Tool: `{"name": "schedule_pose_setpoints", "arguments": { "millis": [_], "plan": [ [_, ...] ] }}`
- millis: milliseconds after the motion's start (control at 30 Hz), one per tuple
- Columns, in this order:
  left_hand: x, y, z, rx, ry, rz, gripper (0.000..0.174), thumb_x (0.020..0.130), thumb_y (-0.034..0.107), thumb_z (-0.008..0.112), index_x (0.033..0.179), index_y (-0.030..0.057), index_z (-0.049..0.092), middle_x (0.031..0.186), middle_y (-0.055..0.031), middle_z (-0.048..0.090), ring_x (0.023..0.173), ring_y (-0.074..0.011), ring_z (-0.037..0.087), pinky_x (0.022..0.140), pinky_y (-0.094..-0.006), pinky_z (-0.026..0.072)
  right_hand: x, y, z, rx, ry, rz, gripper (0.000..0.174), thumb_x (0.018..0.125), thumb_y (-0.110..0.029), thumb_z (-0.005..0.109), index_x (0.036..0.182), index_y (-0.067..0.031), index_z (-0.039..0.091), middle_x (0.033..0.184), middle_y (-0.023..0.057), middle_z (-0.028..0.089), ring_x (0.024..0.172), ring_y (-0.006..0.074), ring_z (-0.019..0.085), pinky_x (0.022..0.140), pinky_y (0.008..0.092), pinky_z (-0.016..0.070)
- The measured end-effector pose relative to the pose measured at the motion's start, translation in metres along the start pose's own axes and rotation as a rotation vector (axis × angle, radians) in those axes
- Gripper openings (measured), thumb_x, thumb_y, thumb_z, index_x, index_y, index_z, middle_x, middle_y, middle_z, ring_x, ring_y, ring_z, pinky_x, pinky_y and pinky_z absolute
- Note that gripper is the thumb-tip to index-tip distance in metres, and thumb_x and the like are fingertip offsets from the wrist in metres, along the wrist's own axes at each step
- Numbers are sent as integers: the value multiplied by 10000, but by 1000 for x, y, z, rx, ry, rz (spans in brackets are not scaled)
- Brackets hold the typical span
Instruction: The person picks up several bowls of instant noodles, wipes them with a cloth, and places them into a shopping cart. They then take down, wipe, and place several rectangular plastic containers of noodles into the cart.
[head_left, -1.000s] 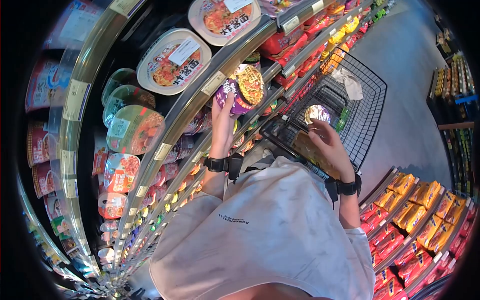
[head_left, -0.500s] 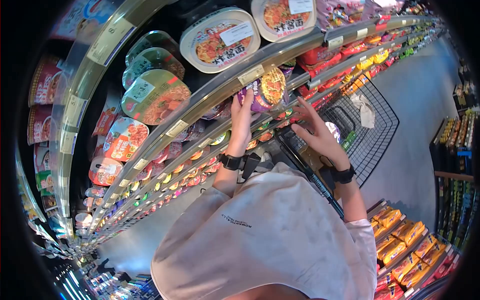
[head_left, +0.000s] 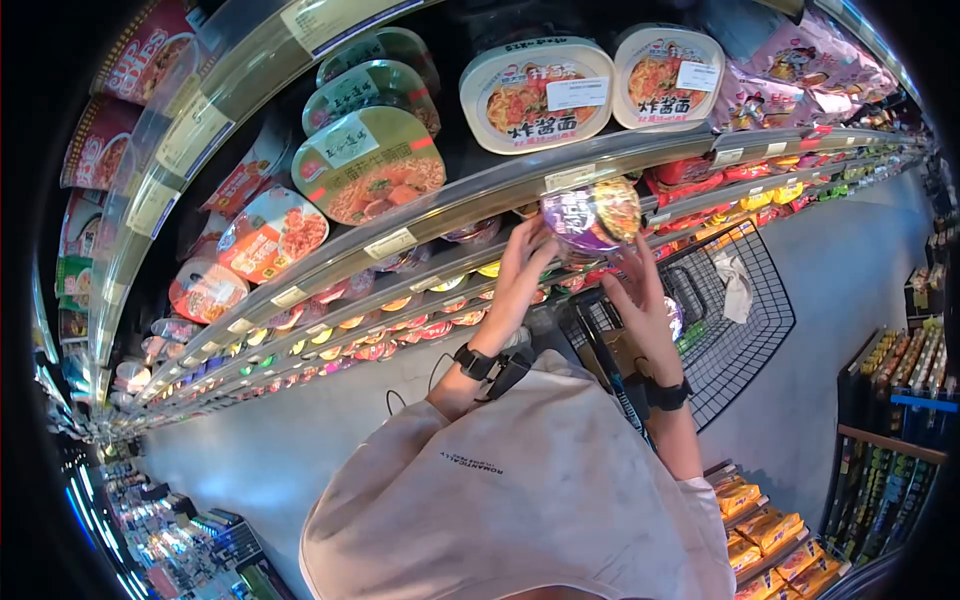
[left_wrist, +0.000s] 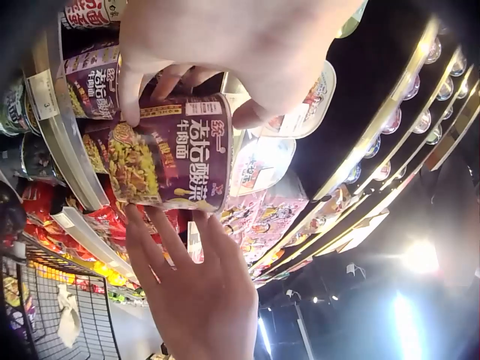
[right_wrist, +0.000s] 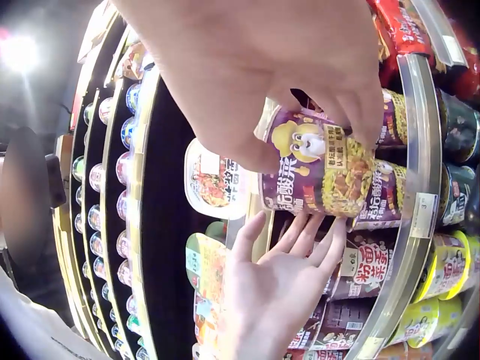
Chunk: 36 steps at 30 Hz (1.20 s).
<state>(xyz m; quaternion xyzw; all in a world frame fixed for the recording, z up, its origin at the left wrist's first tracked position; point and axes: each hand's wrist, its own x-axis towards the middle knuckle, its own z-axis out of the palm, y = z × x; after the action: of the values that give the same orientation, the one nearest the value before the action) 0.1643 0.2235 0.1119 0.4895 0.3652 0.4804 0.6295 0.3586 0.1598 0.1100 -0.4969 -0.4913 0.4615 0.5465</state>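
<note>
A purple cup of instant noodles is held between both hands in front of the shelf edge. The left hand grips it from one side, thumb and fingers spread round the wall in the left wrist view, where the printed front shows. On the opposite side, the right hand holds it with fingertips against the wall. The right wrist view shows the right thumb and fingers bent round the cup, with the left fingers beneath it in that picture.
Above the cup, white noodle bowls and a green-lidded noodle bowl line the shelf. A wire shopping cart stands to the right, holding a white cloth and a shiny-lidded item. Similar purple cups sit on the shelf.
The right hand has moved from over the cart to the cup and now holds it along with the left. The cup has turned, showing its lettered side. The head view has swung round.
</note>
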Motion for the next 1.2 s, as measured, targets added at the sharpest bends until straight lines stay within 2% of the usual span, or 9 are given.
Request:
{"name": "schedule_pose_setpoints", "arguments": {
  "millis": [200,367,433,467,500,667,833,900,1200],
  "plan": [
    [4,-12,-21,225,116,-34,622,974,213,633,1500,6,373,1474,-124,388,1407,-234,376,1110,-352,366,25,9,17,31,-66,-5,819,954,-121,663,1593,-91,152,1565,199,339,1399,293,418,1016,369,477],
    [3,-16,-25,-41,89,24,713,981,182,583,1567,13,216,1604,-207,252,1469,-288,300,1158,-389,294,47,7,28,52,-143,29,843,947,-134,667,1600,-130,134,1584,158,305,1446,312,346,1074,445,412],
    [0,-12,-27,31,76,-51,716,981,180,581,1570,15,207,1601,-210,256,1475,-291,291,1162,-387,292,52,12,30,44,-173,35,858,939,-153,675,1603,-177,132,1591,130,280,1448,310,344,1068,476,411],
    [0,-9,-28,105,81,-110,719,982,178,578,1572,18,199,1598,-212,261,1480,-294,283,1165,-384,290,55,13,31,45,-151,38,858,939,-153,675,1603,-177,132,1591,130,280,1448,310,344,1068,476,411],
    [0,-6,-28,194,32,-64,706,997,189,520,1578,24,154,1608,-235,192,1481,-336,259,1137,-440,386,58,14,32,43,-144,36,858,939,-158,674,1604,-186,132,1593,134,272,1448,308,343,1065,481,412],
    [0,3,-26,28,-22,-95,717,1002,176,514,1585,38,119,1627,-216,136,1487,-336,248,1136,-445,386,68,24,38,-7,-116,-1,855,956,-159,667,1603,-141,108,1572,194,289,1467,309,299,1104,466,389],
    [10,3,-23,71,-7,-113,730,1009,180,516,1588,47,91,1638,-181,123,1480,-323,273,1108,-447,418,75,27,43,16,-93,-29,868,948,-174,680,1597,-102,108,1556,217,302,1450,313,331,1084,458,407],
    [14,5,-24,57,-46,-109,729,1009,178,516,1588,54,91,1636,-178,129,1471,-318,292,1099,-450,427,74,32,49,-5,-43,-17,853,923,-192,685,1581,-65,157,1500,183,408,1360,295,450,993,409,488],
    [30,5,-25,64,-50,-93,744,988,162,564,1585,89,126,1645,-124,130,1454,-292,314,1120,-475,409,60,34,27,127,-106,-25,806,945,-198,682,1573,-70,193,1503,137,391,1316,250,481,965,376,515]
  ]
}}
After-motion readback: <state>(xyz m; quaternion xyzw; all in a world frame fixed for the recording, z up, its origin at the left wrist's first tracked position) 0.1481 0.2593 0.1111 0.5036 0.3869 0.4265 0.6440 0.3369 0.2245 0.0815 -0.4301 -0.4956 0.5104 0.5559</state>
